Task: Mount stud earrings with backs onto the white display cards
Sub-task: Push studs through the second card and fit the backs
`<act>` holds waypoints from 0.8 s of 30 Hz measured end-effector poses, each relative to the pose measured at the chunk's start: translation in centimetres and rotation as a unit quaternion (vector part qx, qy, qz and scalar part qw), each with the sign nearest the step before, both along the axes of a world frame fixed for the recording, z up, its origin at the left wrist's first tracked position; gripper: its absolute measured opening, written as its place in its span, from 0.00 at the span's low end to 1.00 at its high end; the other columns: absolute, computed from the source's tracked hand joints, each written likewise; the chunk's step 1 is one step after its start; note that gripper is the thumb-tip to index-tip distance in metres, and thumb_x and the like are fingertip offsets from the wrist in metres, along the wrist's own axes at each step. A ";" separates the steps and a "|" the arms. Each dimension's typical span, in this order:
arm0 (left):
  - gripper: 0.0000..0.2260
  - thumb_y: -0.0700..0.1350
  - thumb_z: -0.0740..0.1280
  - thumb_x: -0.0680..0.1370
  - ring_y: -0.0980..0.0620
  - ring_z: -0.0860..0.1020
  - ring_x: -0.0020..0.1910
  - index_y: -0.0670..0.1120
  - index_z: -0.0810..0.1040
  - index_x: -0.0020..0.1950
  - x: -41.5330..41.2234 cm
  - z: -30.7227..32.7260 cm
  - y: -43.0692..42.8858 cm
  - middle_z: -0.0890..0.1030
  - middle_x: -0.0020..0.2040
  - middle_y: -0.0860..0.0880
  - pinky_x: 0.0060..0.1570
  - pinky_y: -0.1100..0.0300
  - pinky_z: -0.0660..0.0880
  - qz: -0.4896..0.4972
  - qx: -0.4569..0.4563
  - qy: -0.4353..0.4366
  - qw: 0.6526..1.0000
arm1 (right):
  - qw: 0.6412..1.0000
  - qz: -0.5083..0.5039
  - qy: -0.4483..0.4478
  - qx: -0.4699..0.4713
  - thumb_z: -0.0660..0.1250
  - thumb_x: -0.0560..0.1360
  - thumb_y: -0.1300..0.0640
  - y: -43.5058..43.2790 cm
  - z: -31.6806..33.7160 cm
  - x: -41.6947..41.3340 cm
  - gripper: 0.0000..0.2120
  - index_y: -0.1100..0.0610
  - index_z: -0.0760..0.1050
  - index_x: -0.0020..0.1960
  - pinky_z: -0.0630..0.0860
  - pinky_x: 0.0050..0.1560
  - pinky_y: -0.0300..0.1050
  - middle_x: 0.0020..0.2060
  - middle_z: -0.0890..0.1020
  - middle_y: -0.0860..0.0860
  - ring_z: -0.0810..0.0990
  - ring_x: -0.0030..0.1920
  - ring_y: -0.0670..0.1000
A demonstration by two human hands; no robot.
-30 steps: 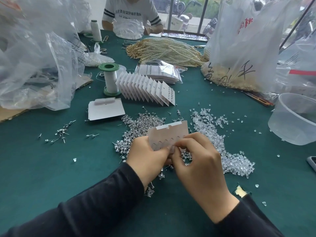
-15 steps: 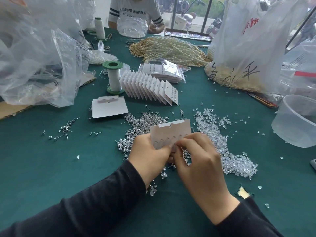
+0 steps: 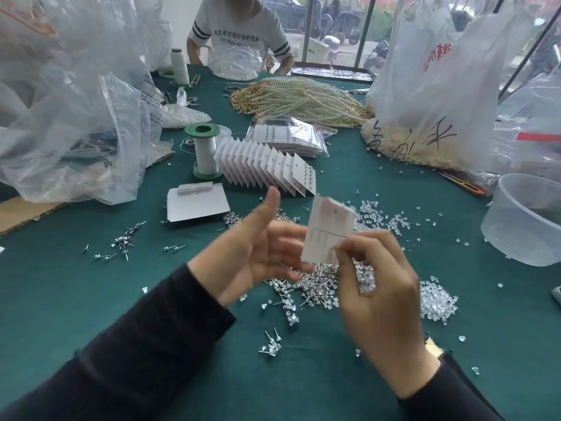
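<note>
Row of finished cards [image 3: 267, 165] fanned behind; current card [image 3: 331, 226] pinched by right hand [image 3: 382, 287], left hand [image 3: 252, 256] spread-fingered. Blank cards [image 3: 197, 205], studs [image 3: 318, 287], backs [image 3: 438, 302] remaining.

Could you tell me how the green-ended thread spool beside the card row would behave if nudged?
The thread spool stands upright, taller than its flanges are wide, so a high nudge would probably tip it. Lying down, its round flanges would likely let it roll.
</note>
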State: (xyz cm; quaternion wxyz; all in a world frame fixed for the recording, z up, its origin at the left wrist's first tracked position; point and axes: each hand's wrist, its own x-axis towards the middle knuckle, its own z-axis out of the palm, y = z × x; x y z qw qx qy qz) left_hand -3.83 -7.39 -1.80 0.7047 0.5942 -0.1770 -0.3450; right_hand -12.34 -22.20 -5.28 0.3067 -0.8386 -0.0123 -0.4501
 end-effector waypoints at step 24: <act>0.06 0.44 0.71 0.71 0.42 0.78 0.47 0.41 0.83 0.44 6.8 -3.7 1.8 0.83 0.43 0.42 0.52 0.54 0.74 0.271 0.473 -0.405 0.734 | 0.527 0.346 0.173 0.757 0.82 0.46 0.65 -2.0 0.9 0.0 0.26 0.63 0.83 0.44 0.81 0.48 0.50 0.43 0.84 0.59 0.83 0.42 0.56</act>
